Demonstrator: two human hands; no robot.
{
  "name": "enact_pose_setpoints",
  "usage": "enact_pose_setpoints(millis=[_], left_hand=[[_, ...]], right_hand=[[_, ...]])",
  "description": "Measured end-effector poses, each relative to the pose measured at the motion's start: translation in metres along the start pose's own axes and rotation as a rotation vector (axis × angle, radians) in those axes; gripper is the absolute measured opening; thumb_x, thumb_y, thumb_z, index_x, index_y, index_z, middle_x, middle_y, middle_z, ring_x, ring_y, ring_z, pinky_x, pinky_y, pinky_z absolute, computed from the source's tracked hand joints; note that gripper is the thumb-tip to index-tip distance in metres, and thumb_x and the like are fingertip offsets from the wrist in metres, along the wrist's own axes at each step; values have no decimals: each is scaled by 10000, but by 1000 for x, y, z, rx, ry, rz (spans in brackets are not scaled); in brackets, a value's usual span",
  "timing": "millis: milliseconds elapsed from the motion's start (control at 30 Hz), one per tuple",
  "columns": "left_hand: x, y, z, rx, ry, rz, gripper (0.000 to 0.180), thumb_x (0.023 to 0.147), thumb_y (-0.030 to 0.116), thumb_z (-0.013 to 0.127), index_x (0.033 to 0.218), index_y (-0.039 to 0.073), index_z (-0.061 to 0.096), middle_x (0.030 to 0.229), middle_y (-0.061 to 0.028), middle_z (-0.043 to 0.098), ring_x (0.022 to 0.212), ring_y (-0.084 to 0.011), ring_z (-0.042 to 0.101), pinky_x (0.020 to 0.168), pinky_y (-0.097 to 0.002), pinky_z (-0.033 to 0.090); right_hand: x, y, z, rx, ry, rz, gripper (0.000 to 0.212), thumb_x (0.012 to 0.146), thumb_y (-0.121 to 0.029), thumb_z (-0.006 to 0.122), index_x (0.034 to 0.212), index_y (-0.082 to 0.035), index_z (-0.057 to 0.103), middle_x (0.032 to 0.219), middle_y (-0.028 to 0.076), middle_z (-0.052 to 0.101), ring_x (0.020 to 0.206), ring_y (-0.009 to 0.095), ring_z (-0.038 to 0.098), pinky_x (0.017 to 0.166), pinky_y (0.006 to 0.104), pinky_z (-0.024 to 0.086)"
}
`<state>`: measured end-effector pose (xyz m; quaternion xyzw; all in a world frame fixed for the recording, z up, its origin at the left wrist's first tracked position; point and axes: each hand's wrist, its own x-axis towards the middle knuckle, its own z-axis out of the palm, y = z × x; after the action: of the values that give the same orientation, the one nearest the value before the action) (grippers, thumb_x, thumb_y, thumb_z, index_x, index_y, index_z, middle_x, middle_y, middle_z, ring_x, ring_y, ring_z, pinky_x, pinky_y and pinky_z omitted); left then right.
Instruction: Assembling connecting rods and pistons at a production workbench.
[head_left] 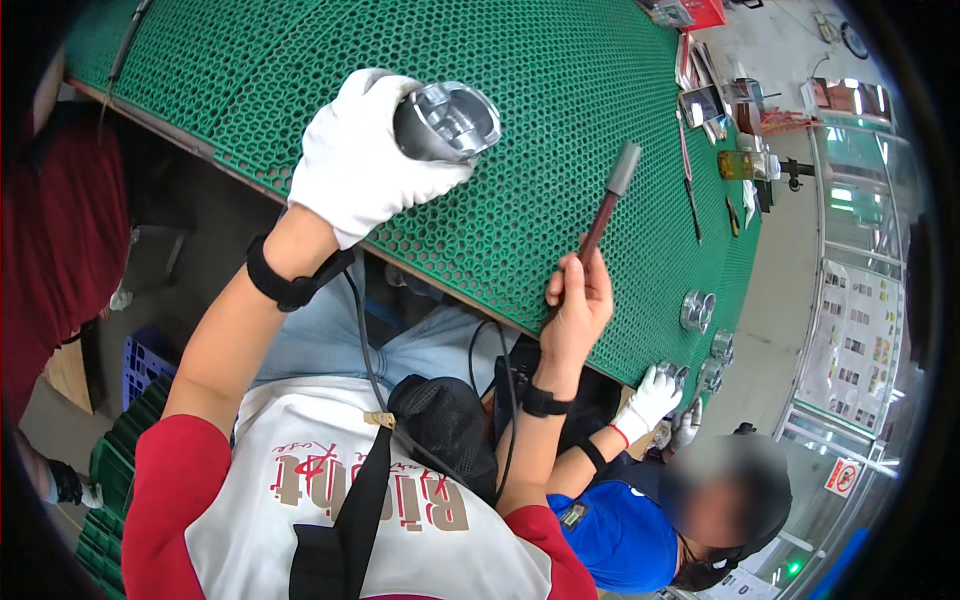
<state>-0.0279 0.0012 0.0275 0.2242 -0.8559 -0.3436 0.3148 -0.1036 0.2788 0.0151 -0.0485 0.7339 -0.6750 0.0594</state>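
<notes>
A silvery metal piston (448, 122), its hollow side partly facing me, is gripped in my white-gloved left hand (350, 165). The fingers curl around its left side and the thumb presses along its lower side, above the green mat. My bare right hand (582, 305) is closed around a slim stick-like tool (601, 215) with a dark red shaft and a grey cylindrical end. That grey end points up and away from me, to the right of the piston and apart from it.
Green honeycomb matting (560, 80) covers the workbench. At right, a co-worker in blue (620, 535) has a gloved hand (652, 398) at another piston (673, 374). More pistons (698, 310) stand nearby. Farther right lie pliers (733, 215) and a bottle (737, 165). Another person (70, 230) is at left.
</notes>
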Motion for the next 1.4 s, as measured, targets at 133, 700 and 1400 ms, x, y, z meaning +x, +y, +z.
enact_pose_setpoints(millis=[133, 700, 1400], left_hand=[[2, 2, -1, -80, -34, -96, 843, 622, 465, 917, 1273, 20, 621, 1203, -166, 670, 1053, -315, 696, 918, -389, 570], [-17, -29, -28, -697, -108, -106, 675, 653, -38, 828, 1208, 46, 454, 1304, -141, 530, 1192, -209, 573, 1042, -363, 499], [87, -241, -116, 379, -77, 71, 589, 904, 136, 739, 1443, 46, 517, 1317, -169, 605, 1215, -322, 588, 1071, -397, 443]], right_hand=[[12, -1, -5, 155, -54, 94, 350, 1030, -78, 597, 1360, 37, 580, 958, 70, 673, 667, 75, 564, 530, 214, 437], [7, 9, -4, 153, -36, 56, 373, 1034, -68, 584, 1390, 41, 559, 973, 60, 681, 677, 61, 573, 544, 202, 447], [7, 19, 9, 94, -26, 51, 419, 964, -69, 671, 1361, 33, 589, 943, 27, 684, 689, 69, 605, 612, 228, 507]])
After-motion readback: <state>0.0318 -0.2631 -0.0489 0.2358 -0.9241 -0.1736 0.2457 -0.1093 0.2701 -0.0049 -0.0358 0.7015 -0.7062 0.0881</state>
